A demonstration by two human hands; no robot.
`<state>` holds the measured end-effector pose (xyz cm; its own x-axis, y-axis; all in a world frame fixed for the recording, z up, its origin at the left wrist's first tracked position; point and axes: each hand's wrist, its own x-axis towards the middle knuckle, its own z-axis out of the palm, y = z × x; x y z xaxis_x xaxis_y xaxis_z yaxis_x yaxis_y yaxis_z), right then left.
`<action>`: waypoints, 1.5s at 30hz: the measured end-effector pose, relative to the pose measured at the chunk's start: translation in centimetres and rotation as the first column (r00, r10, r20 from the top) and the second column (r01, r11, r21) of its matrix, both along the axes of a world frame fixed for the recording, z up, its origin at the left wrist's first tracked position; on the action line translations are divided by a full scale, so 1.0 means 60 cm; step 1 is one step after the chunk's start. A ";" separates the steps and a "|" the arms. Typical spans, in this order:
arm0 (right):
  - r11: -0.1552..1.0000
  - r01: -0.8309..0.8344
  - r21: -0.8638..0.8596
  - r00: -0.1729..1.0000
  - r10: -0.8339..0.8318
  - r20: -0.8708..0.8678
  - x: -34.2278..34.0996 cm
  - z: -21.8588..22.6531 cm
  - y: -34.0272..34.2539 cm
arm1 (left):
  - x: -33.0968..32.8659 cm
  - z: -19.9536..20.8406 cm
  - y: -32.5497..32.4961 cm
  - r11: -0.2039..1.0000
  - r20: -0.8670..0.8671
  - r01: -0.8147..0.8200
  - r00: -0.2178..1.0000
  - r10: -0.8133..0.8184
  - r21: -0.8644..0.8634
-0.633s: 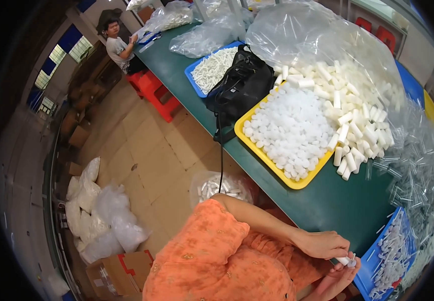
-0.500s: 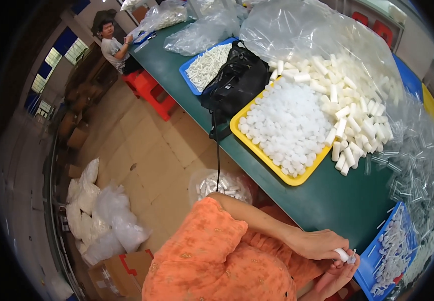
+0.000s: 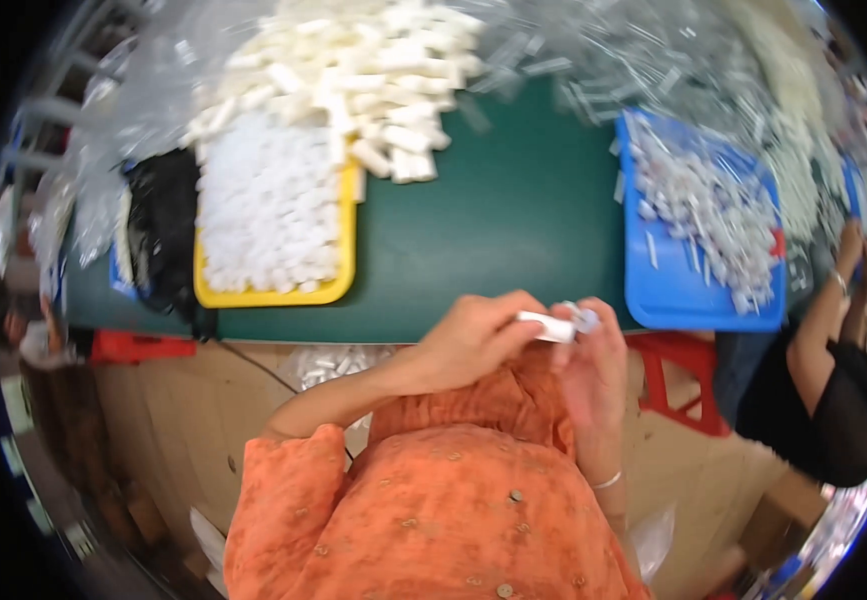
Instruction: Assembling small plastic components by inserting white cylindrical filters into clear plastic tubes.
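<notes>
Just off the table's front edge, my two hands meet in front of my orange top. My left hand (image 3: 483,338) is closed, its thumb and fingers pinching a short white cylinder (image 3: 545,327) that points right. At the cylinder's right end, my right hand (image 3: 596,362) holds a small translucent cap piece (image 3: 584,319) in its fingertips, palm partly showing. Whether the cap piece touches the cylinder or sits in it, I cannot tell; the picture is blurred. Nearest my right hand is a blue tray (image 3: 643,290) of small translucent caps with thin stems.
Left on the green table (image 3: 493,230) is a yellow tray (image 3: 348,260) of white round caps, beside a black bag (image 3: 163,240). Behind lie cream cylinders (image 3: 408,75) and clear tubes (image 3: 653,60). A co-worker's arm (image 3: 818,330) is at right, near a red stool (image 3: 683,385).
My view has swung right to face the table squarely, bringing the blue tray and a co-worker into view at right. Both hands still hold the white cylinder and cap piece.
</notes>
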<state>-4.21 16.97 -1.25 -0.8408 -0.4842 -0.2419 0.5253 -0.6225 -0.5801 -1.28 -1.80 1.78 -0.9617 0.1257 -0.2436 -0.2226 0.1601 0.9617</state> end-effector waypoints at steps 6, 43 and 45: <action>0.997 0.052 0.061 0.996 -0.056 0.065 -0.004 -0.008 0.016 | -0.001 -0.026 0.034 0.976 -0.357 -0.069 0.934 -0.010 -0.208; 0.700 0.308 0.644 0.746 0.242 -0.620 0.026 0.022 0.041 | 0.016 0.001 0.028 0.995 -0.173 0.074 0.981 -0.085 -0.068; 0.637 0.395 0.662 0.641 0.325 -0.695 0.024 0.014 0.045 | 0.012 -0.001 0.027 0.995 -0.133 0.094 0.987 -0.095 -0.014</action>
<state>-2.76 19.66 -0.40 -0.8896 -0.4124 0.1962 -0.2906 0.1798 -0.9398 -0.57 -0.15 1.71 -0.9695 0.2162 -0.1154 -0.0761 0.1821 0.9803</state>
